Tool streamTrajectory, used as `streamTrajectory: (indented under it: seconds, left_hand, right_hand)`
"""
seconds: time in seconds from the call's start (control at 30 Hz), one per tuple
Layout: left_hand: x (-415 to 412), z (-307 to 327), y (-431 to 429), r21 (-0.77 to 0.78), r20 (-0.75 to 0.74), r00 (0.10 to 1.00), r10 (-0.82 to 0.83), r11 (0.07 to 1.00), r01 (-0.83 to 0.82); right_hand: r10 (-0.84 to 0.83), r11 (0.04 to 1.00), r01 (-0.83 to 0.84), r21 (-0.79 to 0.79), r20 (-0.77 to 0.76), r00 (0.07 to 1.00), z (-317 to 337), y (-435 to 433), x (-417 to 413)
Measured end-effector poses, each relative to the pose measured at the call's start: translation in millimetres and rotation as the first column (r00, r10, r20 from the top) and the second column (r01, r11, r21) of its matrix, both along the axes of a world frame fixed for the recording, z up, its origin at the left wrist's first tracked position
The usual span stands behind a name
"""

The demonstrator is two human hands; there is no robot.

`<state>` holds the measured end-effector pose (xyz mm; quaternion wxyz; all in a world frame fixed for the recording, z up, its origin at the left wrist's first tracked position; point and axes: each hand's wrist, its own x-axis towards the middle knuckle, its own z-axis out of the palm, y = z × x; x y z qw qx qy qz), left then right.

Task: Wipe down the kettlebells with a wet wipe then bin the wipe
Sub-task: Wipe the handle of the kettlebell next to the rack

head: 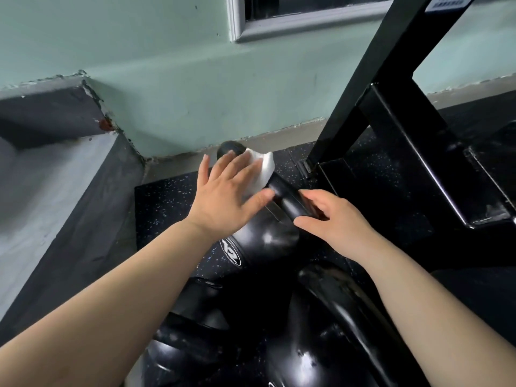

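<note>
My left hand, fingers spread, is pressing the wipe onto the handle of a kettlebell on the floor. My right hand is gripping that handle. Next I will probably be wiping down its body.

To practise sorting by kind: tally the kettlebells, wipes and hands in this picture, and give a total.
kettlebells: 3
wipe: 1
hands, left hand and right hand: 2
Total: 6
</note>
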<state>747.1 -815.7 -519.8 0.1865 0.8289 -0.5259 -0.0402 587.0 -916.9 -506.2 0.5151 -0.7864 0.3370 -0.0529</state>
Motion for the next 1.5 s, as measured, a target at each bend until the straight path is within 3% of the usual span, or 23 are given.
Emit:
streamTrajectory:
  seconds: [0.07,0.2,0.33,0.4,0.5,0.57,0.63,0.7,0.77,0.87,0.93,1.0,1.1,1.17,1.3,1.33,1.4,1.47,1.5]
  left_hand:
    - [-8.1,3.0,-1.2,-0.072,0.021,0.999,-0.048,0.996,0.050]
    - [-34.1,-8.8,-12.6,-0.158,0.228,0.927,-0.297,0.928,0.336]
    - [-20.1,-12.4,-18.6,-0.170,0.232,0.890,-0.392,0.885,0.434]
    - [2.3,-13.0,-21.3,-0.172,0.235,0.925,-0.299,0.924,0.342]
    - [27.7,-3.9,-26.5,-0.170,0.049,0.997,-0.063,0.983,0.070]
    - [23.2,-0.7,-33.9,-0.173,-0.006,1.000,0.016,0.985,-0.017]
    - [5.5,-4.5,-34.8,-0.184,0.056,0.996,-0.063,0.980,0.072]
    - [-13.4,-12.5,-28.4,-0.180,0.200,0.955,-0.217,0.950,0.254]
    - [-15.9,-19.2,-24.4,-0.177,0.251,0.909,-0.334,0.907,0.382]
    - [1.8,-17.8,-27.7,-0.160,0.315,0.870,-0.378,0.883,0.442]
    - [20.1,-10.0,-32.8,-0.157,0.219,0.940,-0.262,0.941,0.299]
    - [45.5,-2.2,-37.6,-0.148,0.035,0.999,0.006,0.989,-0.001]
    - [77.2,-1.6,-37.6,0.018,-0.208,0.935,0.286,0.957,-0.289]
    - [80.1,-2.9,-33.7,0.027,-0.308,0.890,0.337,0.938,-0.346]
    - [54.4,-9.6,-34.4,-0.223,-0.442,0.840,0.315,0.869,-0.442]
    - [39.5,-8.5,-34.3,-0.318,-0.434,0.866,0.250,0.857,-0.406]
    - [3.9,-6.6,-31.3,-0.498,-0.224,0.975,-0.008,0.861,-0.107]
    - [-17.6,-21.8,-25.4,-0.496,0.036,0.966,-0.255,0.835,0.239]
    - [-16.2,-27.7,-23.6,-0.470,0.077,0.937,-0.342,0.816,0.337]
  right_hand:
    - [-0.006,1.000,0.006,0.014,-0.010,1.000,-2.3,-0.9,-0.6]
    - [0.038,0.997,-0.045,-0.060,-0.101,0.994,-7.8,-2.6,-2.6]
    - [0.052,0.997,-0.059,-0.055,-0.125,0.991,-11.1,-5.6,-3.4]
    - [0.050,0.998,-0.053,-0.026,-0.115,0.992,-12.3,-6.3,-4.1]
    - [0.052,0.999,-0.053,-0.007,-0.106,0.993,-13.6,-7.3,-4.3]
    - [0.062,0.998,-0.065,-0.019,-0.106,0.992,-14.4,-9.0,-4.2]
    - [0.068,0.997,-0.071,-0.020,-0.098,0.993,-14.9,-9.6,-4.8]
    - [0.074,0.997,-0.076,-0.024,-0.083,0.994,-14.8,-8.8,-5.2]
    - [0.077,0.996,-0.080,-0.042,-0.076,0.994,-14.8,-8.1,-4.3]
    - [0.069,0.996,-0.072,-0.042,-0.084,0.994,-15.4,-8.3,-4.7]
    - [0.067,0.997,-0.070,-0.026,-0.093,0.993,-15.6,-8.5,-4.7]
    - [0.071,0.997,-0.072,-0.015,-0.098,0.993,-15.9,-8.2,-4.4]
    - [0.080,0.996,-0.083,-0.023,-0.087,0.993,-17.2,-9.1,-3.7]
    - [0.083,0.996,-0.085,-0.026,-0.092,0.992,-17.9,-10.9,-3.4]
    - [0.104,0.994,-0.109,-0.033,-0.118,0.988,-16.1,-12.3,-2.9]
    - [0.107,0.993,-0.112,-0.036,-0.122,0.987,-16.1,-12.0,-2.7]
    - [0.101,0.994,-0.106,-0.035,-0.114,0.988,-15.1,-11.3,-2.7]
    - [0.095,0.995,-0.098,-0.028,-0.101,0.990,-13.6,-10.0,-2.8]
    - [0.090,0.996,-0.092,-0.021,-0.098,0.991,-13.2,-9.2,-3.1]
